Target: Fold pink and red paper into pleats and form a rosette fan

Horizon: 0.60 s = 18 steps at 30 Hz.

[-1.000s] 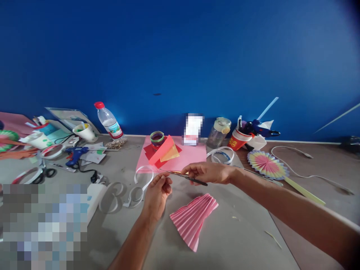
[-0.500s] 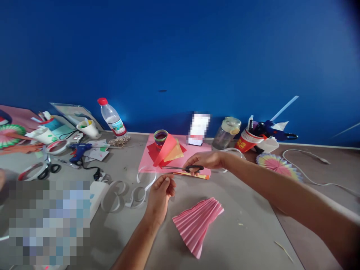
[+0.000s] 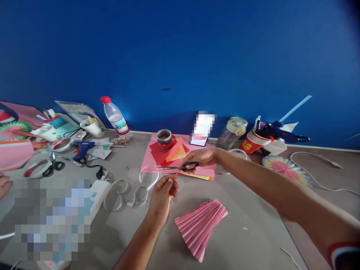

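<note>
R hand point(image 3: 200, 157) grips scissors point(image 3: 185, 165), blades over pink sheet point(image 3: 147, 157); L hand point(image 3: 163, 191) nr, thumb & fingers pinched tog., can't tell if on anything; pleated pink paper point(image 3: 199, 227) on table point(image 3: 239, 247) beside.

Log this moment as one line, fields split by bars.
right hand: holds scissors | left hand: curled, any contents unclear | pleated pink paper: on table, apart from both hands

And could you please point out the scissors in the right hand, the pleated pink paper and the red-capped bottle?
Held scissors point(image 3: 189, 164): head view, on the black handle.
Pleated pink paper point(image 3: 200, 228): head view, mid-folds.
Red-capped bottle point(image 3: 119, 122): head view, on the label.
</note>
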Each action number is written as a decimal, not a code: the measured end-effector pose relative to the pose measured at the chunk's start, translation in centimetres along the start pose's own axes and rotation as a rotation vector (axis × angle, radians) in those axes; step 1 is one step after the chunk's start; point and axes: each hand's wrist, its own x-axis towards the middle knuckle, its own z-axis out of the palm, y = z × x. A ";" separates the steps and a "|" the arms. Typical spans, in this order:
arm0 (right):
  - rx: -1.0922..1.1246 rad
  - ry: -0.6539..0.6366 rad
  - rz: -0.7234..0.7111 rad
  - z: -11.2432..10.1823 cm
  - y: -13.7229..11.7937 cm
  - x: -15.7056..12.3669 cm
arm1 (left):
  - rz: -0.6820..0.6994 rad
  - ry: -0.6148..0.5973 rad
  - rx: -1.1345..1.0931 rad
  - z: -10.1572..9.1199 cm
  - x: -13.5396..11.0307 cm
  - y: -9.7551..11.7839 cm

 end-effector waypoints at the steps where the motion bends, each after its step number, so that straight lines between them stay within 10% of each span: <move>1: 0.012 0.006 0.007 -0.2 0.0 0.2 | 0.001 0.001 -0.002 0.0 0.0 0.0; 18: 0.067 0.004 0.018 -1.7 1.4 0.5 | -0.009 -0.017 -0.024 -0.3 -0.2 0.1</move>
